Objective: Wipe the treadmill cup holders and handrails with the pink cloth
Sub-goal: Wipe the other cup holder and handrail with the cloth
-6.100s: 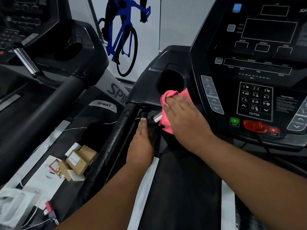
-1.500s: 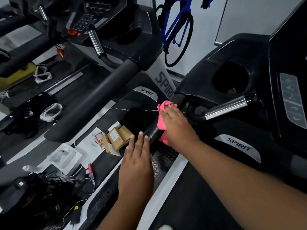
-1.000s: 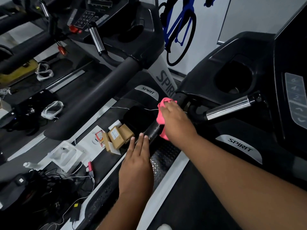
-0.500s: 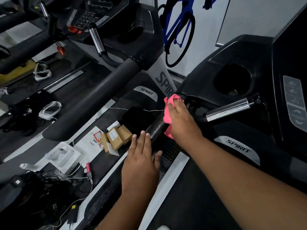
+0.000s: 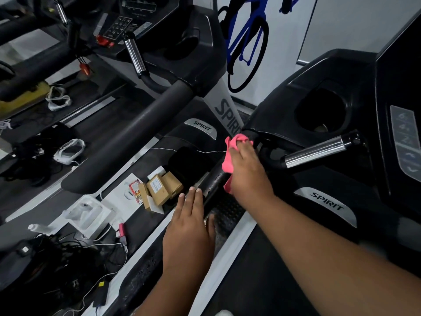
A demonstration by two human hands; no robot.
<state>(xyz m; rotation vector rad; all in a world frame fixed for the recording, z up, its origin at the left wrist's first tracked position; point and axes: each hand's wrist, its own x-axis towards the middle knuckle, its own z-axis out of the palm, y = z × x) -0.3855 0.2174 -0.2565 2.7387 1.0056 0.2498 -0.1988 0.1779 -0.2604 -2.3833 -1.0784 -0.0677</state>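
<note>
View from above, looking down along the left side of a black treadmill. The right hand (image 5: 248, 172) reaches forward, its grip closed around a pink cloth (image 5: 227, 165) and pressing it against the top end of the black handrail (image 5: 214, 179), just where the rail meets the console. The cloth bunches out above the fingers and hangs below the palm, against the rail. The left hand (image 5: 189, 226) lies lower down on the same rail with its grip released: fingers straight and together, pointing up the rail, holding nothing. The two hands are near each other but apart.

To the right of the cloth, a round cup holder (image 5: 321, 112) is sunk into the console. Below it, a silver bar (image 5: 316, 151) sticks out. A grey button panel (image 5: 405, 142) sits at the far right edge.

To the left, on a neighbouring treadmill, lie small cardboard boxes (image 5: 159, 188), a white plastic tray (image 5: 84, 213) and a tangle of cables (image 5: 68, 258). On the white wall behind is a blue bicycle picture (image 5: 246, 42).
</note>
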